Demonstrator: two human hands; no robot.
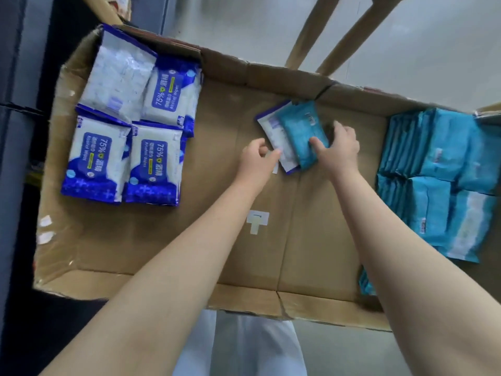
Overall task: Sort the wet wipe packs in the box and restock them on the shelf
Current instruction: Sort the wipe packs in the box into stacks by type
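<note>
An open cardboard box (189, 226) fills the view. Dark blue and white alcohol wipe packs (127, 126) lie grouped at its left end. Teal wipe packs (439, 169) are stacked at its right end. In the middle far side, a teal pack (301, 126) lies on top of a blue and white pack (271, 131). My right hand (339, 150) grips the teal pack from its right side, thumb on top. My left hand (256, 156) pinches the near edge of the blue and white pack under it.
The box's bare floor shows a white tape patch (257, 221). Tan wooden legs (349, 33) stand beyond the far wall on a grey floor. Dark furniture (19, 104) runs along the left. White clothing (252, 348) shows below the near wall.
</note>
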